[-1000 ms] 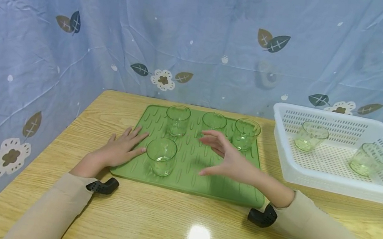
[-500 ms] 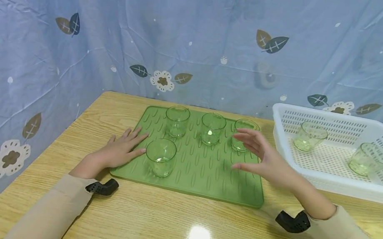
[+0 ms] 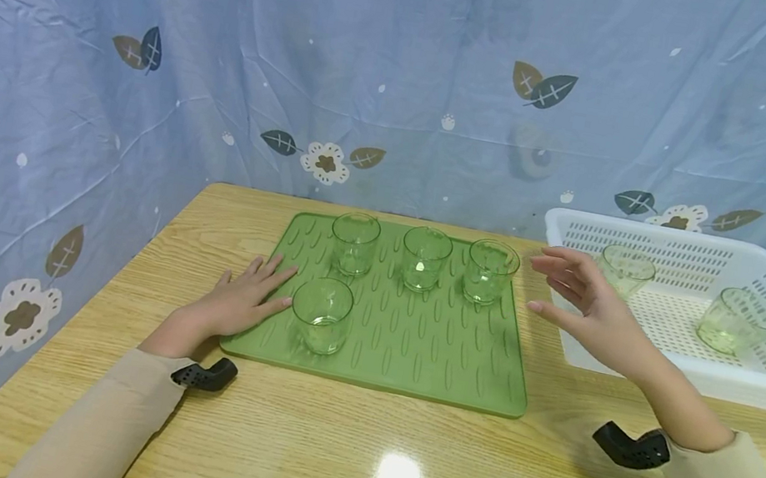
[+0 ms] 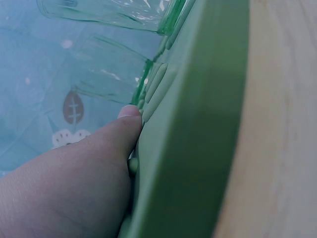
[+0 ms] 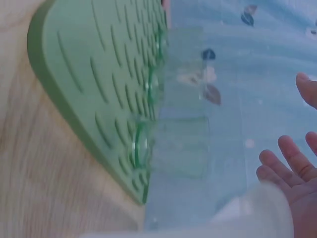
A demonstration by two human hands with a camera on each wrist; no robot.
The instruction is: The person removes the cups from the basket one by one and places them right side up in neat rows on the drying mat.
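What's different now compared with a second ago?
The right hand, holding nothing, moved rightward from over the green mat to near the left end of the white basket. The left hand stayed resting at the mat's left edge, and the six glasses stayed put.

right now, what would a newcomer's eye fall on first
Probably the green mat on the wooden table, bearing four upright glasses. Next, the white basket at right with two more glasses, the empty right hand hovering near it. The left hand rests on the mat's left edge.

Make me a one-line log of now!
left hand on green mat; right hand empty near white basket; four glasses on mat; two glasses in basket
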